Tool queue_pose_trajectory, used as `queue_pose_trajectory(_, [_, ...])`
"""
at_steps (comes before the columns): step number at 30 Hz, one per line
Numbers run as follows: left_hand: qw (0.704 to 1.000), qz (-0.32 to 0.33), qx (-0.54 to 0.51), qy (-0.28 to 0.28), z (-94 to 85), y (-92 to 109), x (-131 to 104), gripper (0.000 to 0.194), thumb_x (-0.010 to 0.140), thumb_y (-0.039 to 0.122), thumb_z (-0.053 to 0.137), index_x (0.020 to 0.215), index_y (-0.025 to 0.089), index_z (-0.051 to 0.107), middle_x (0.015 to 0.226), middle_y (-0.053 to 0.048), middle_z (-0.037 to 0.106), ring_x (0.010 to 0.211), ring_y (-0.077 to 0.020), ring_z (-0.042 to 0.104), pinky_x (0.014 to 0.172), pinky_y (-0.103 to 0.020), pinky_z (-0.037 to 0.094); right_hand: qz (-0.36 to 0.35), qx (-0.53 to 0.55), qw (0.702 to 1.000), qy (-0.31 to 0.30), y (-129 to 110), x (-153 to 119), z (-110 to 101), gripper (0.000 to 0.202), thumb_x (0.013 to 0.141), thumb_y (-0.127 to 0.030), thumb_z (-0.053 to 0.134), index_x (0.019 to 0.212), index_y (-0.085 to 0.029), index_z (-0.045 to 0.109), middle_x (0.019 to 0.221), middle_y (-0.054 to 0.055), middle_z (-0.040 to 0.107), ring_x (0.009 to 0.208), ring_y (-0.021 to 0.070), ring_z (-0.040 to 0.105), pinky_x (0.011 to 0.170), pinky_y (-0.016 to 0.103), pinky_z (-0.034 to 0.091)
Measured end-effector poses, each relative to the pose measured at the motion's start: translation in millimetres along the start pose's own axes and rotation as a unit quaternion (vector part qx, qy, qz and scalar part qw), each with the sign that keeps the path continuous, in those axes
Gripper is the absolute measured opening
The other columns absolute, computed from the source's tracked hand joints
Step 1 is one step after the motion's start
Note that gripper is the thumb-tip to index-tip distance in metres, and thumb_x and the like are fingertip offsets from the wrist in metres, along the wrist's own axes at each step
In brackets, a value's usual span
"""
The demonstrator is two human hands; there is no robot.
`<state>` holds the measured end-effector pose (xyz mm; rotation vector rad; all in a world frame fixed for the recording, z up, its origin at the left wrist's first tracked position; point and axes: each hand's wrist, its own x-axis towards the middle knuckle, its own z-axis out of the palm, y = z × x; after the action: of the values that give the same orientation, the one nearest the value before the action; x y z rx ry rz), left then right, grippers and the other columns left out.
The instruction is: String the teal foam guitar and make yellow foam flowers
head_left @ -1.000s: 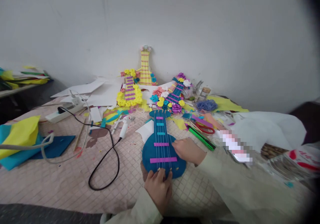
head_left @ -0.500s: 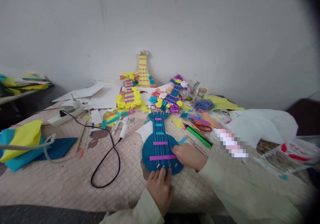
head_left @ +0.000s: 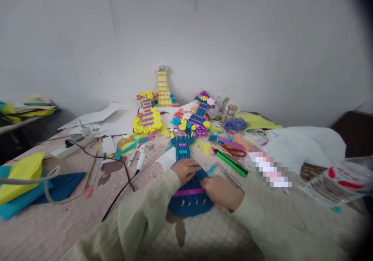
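Note:
A blue paper guitar (head_left: pixel 190 208) lies on the table in front of me, its neck pointing away. Thin strings run down it over purple and light-blue strips to small pegs near the bottom. My left hand (head_left: pixel 186 170) reaches across its upper body from the left, fingers stretched over the strings, covering part of the strips. At the right edge of the body, my right hand (head_left: pixel 223 191) has its thumb and fingers closed on the rim; the fingertips are partly hidden.
Flower-trimmed paper instruments, one yellow (head_left: pixel 147 115) and one blue-purple (head_left: pixel 199 113), stand at the back. Right are a green utility knife (head_left: pixel 231 162), red scissors (head_left: pixel 234 151) and a plastic bottle (head_left: pixel 340 181). A white glue gun (head_left: pixel 142 158) and power strip (head_left: pixel 72 146) lie left.
My left hand has moved from the bottom pegs up onto the strings at the guitar's upper body. My right hand stays at the right edge. The view has shifted slightly.

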<state>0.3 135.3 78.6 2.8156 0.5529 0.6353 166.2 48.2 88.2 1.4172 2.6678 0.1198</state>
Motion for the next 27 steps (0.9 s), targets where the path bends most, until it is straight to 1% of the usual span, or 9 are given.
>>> queue_pose_trajectory(2, [0.999,0.028,-0.002,-0.025,13.6,-6,11,0.025,0.078,0.015,0.048,0.098,0.022,0.062,0.106,-0.002,0.064,0.107,-0.0150,0.053,0.094,-0.032,0.037,0.004,-0.005,1.000,0.012,-1,0,3,0.020,0.078,-0.006,0.044,0.084,-0.013,0.061,0.078,0.008,0.065,0.068,0.0175,0.063,0.054,0.026,0.037])
queue_pose_trajectory(5, [0.998,0.037,0.002,-0.044,24.7,-6,18,0.020,0.080,0.020,0.050,0.096,0.022,0.062,0.101,0.000,0.067,0.104,-0.0150,0.055,0.096,-0.036,0.035,0.012,-0.007,0.999,0.033,-2,1,11,0.020,0.076,-0.005,0.045,0.081,-0.015,0.062,0.075,0.005,0.066,0.066,0.0170,0.063,0.052,0.026,0.035])
queue_pose_trajectory(10, [0.998,0.016,-0.011,-0.052,32.5,-5,17,0.013,0.081,0.022,0.052,0.086,0.021,0.064,0.097,0.002,0.067,0.095,-0.0115,0.059,0.100,-0.035,0.030,0.049,0.051,0.996,0.054,0,0,25,0.023,0.076,-0.006,0.044,0.083,-0.017,0.063,0.075,0.006,0.067,0.066,0.0181,0.063,0.053,0.026,0.035])
queue_pose_trajectory(14, [0.998,-0.009,-0.045,-0.047,38.4,-9,18,0.013,0.080,0.026,0.054,0.083,0.019,0.064,0.098,0.001,0.067,0.094,-0.0114,0.060,0.100,-0.033,0.031,0.072,0.118,0.989,0.049,0,-2,25,0.026,0.078,-0.007,0.040,0.083,-0.017,0.063,0.077,0.007,0.067,0.072,0.0176,0.063,0.060,0.025,0.037])
queue_pose_trajectory(19, [0.996,-0.011,-0.072,-0.046,41.2,-11,19,0.008,0.074,0.024,0.062,0.078,0.017,0.064,0.097,0.000,0.068,0.093,-0.0125,0.061,0.095,-0.029,0.037,0.114,0.173,0.977,0.042,-5,-4,27,0.028,0.079,-0.009,0.037,0.083,-0.019,0.064,0.079,0.007,0.067,0.075,0.0178,0.062,0.065,0.025,0.039])
queue_pose_trajectory(24, [0.997,0.007,-0.066,-0.042,38.5,-12,20,0.009,0.071,0.023,0.064,0.077,0.016,0.064,0.096,-0.002,0.068,0.092,-0.0136,0.060,0.084,-0.024,0.044,0.153,0.192,0.968,0.058,-12,-6,34,0.026,0.077,-0.010,0.040,0.076,-0.021,0.064,0.078,0.005,0.067,0.074,0.0176,0.062,0.066,0.026,0.040])
queue_pose_trajectory(27, [0.996,0.018,-0.073,-0.039,37.2,-12,20,0.009,0.070,0.021,0.064,0.077,0.015,0.064,0.094,-0.002,0.068,0.090,-0.0134,0.061,0.083,-0.023,0.044,0.191,0.199,0.958,0.075,-19,-11,29,0.027,0.078,-0.011,0.039,0.074,-0.021,0.064,0.077,0.005,0.067,0.073,0.0180,0.062,0.065,0.027,0.040])
